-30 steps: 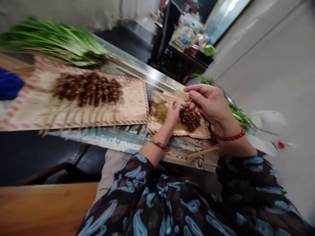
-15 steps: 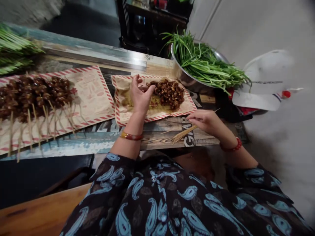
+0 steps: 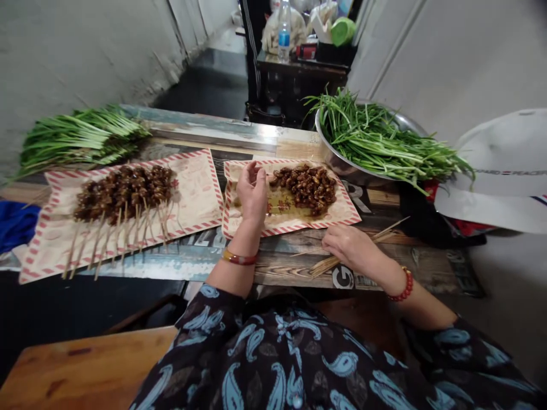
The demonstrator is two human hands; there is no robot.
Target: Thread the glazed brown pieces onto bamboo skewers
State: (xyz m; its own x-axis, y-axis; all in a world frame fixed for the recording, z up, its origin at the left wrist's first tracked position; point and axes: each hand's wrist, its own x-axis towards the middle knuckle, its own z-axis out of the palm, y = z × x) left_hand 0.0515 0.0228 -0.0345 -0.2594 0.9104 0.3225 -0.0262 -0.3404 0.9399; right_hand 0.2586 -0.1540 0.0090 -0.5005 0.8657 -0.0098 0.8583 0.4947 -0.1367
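My left hand (image 3: 253, 193) is above the left part of a striped paper sheet (image 3: 273, 225), its fingers curled. Whatever they hold, if anything, is hidden. To its right on this sheet lies a pile of glossy brown sauced meat pieces (image 3: 311, 188), in a yellowish oily patch. My right hand (image 3: 348, 246) rests at the table's front part over a bundle of thin bamboo skewers (image 3: 325, 265), fingers pressed together on them. Some skewer ends stick out on both sides of it. How many skewers the fingers grip is hidden.
Finished-looking meat skewers (image 3: 123, 193) lie in a row on another striped sheet (image 3: 194, 188) to the left. Green chives (image 3: 81, 136) lie behind them. A metal bowl (image 3: 337, 156) of chives stands back right, beside a white cap (image 3: 499, 171). A bottle (image 3: 284, 34) stands farther back.
My view has shifted, showing more of the table's left side. The left hand's spread thumb and fingers have curled together, away from the pile. My right hand has lowered onto the skewer bundle.
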